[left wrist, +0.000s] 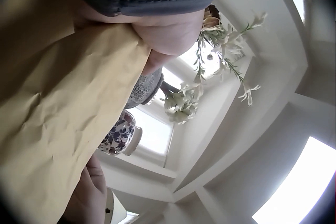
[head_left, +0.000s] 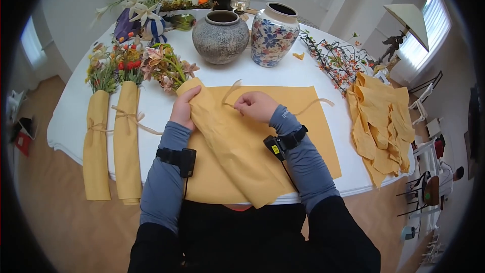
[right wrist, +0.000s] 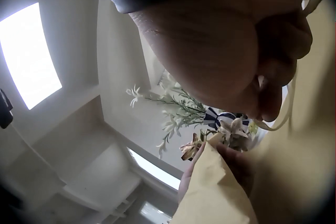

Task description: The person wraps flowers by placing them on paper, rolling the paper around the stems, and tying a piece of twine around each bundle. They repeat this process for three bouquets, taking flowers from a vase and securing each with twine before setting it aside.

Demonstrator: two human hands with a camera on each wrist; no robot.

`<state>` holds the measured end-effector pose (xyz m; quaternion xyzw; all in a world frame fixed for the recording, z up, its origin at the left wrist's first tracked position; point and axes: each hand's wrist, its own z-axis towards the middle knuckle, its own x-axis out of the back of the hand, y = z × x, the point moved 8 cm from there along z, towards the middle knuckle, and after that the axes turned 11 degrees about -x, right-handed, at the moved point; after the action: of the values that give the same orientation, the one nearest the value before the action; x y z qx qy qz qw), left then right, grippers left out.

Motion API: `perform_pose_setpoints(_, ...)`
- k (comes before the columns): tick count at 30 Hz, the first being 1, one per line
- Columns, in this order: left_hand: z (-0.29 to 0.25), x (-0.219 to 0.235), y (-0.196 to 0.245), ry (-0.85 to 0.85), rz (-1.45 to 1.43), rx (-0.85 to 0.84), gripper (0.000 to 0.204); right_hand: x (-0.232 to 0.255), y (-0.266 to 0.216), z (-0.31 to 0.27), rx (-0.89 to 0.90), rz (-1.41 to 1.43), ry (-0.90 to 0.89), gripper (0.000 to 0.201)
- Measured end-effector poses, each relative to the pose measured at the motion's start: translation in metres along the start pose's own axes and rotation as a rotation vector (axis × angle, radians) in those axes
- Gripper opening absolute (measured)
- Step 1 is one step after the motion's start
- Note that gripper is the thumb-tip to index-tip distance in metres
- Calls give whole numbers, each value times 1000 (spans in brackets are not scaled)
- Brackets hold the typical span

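My left hand (head_left: 185, 107) grips the upper end of a bouquet rolled in tan wrapping paper (head_left: 227, 146), its thumb lying across the paper. Dusty-pink artificial flowers (head_left: 160, 68) stick out above that hand. Over the flat sheet of the same paper (head_left: 308, 136), my right hand (head_left: 256, 107) pinches a thin tan ribbon (head_left: 231, 92) with curled fingertips. One ribbon end stands up left of the fingers, and the other trails off to the right. In the right wrist view the ribbon (right wrist: 290, 106) loops down below the fingers.
Two tied paper-wrapped bouquets (head_left: 126, 146) lie at the left. Behind stand a grey round vase (head_left: 221, 40), a floral vase (head_left: 274, 35) and white lilies (head_left: 144, 12). Berry branches (head_left: 328, 55) and a crumpled tan paper pile (head_left: 381, 121) are on the right of the white table (head_left: 65, 116).
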<state>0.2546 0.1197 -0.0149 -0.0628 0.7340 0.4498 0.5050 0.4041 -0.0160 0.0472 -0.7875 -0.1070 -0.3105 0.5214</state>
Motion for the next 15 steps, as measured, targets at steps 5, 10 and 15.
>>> perform_pose_setpoints(5,-5,-8,2,-16,-12,14,24,-59,2,22,66,35,-286,29)
perform_pose_setpoints(10,-2,-3,0,7,155,-4,25,-81,24,19,-354,631,-695,43)
perform_pose_setpoints(15,-2,-6,0,3,224,-54,29,-81,-32,-19,144,154,-661,56)
